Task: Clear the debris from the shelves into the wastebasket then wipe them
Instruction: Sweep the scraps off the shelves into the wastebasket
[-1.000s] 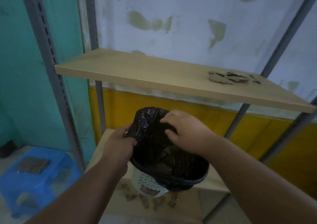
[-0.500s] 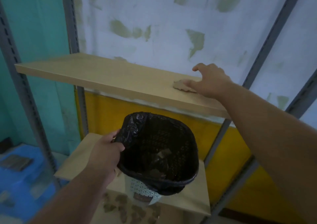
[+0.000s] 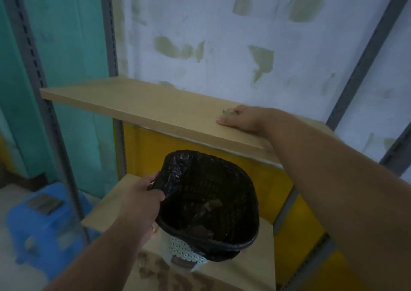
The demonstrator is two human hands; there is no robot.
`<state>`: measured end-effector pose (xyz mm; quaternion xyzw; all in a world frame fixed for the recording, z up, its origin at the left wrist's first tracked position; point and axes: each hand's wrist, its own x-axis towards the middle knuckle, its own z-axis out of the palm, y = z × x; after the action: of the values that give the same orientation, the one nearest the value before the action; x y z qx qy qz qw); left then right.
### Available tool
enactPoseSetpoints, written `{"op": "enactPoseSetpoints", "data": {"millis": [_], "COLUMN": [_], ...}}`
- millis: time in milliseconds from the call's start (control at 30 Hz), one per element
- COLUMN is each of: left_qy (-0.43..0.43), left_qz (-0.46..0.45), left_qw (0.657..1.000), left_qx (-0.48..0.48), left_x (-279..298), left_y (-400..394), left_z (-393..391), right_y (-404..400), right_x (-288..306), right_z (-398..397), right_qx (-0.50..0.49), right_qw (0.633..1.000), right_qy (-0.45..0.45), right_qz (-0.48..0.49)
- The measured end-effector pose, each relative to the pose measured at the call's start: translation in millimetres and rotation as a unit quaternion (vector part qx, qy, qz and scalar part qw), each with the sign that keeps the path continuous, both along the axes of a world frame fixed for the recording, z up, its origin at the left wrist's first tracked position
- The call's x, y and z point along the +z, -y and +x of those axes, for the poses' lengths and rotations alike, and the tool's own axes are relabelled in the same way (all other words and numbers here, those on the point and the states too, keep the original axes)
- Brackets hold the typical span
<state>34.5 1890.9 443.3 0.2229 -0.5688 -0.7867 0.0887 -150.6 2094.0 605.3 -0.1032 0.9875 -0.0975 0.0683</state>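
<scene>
A person's left hand (image 3: 142, 198) grips the black-lined wastebasket (image 3: 209, 210) rim at 6 o'clock, below the top shelf (image 3: 142, 103). At 2 o'clock, the right hand (image 3: 241, 119) rests there, fingers curled around debris (image 3: 229, 112).

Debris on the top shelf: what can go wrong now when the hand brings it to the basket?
1. The right hand covers the debris loosely; pieces may drop past the basket onto the lower shelf.
2. The left hand holds only the bag edge at the rim; the basket may tilt or slip.
</scene>
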Motion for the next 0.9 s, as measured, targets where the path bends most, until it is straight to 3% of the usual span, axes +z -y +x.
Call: {"op": "enactPoseSetpoints", "data": {"millis": [300,633,800,900], "left_qy": [-0.004,0.006,0.005,0.005], "left_qz": [0.000,-0.041,-0.047,-0.042], "left_qw": [1.000,0.999,0.998,0.998], "left_qx": [-0.024,-0.032,-0.044,-0.045], "left_x": [1.4,6.6,7.8,8.8], "left_y": [1.9,10.5,13.4,13.8], "left_z": [-8.5,-17.7,-16.6,-13.3], "right_y": [13.7,1.8,2.9,14.9], "right_x": [-10.3,1.9,33.3,44.6], "right_z": [-1.1,-0.9,32.4,78.2], "right_qx": [0.052,0.015,-0.001,0.040], "right_qw": [0.982,0.954,0.888,0.856], "right_qy": [-0.171,-0.261,-0.340,-0.329], "right_qz": [0.064,-0.148,-0.309,-0.397]}}
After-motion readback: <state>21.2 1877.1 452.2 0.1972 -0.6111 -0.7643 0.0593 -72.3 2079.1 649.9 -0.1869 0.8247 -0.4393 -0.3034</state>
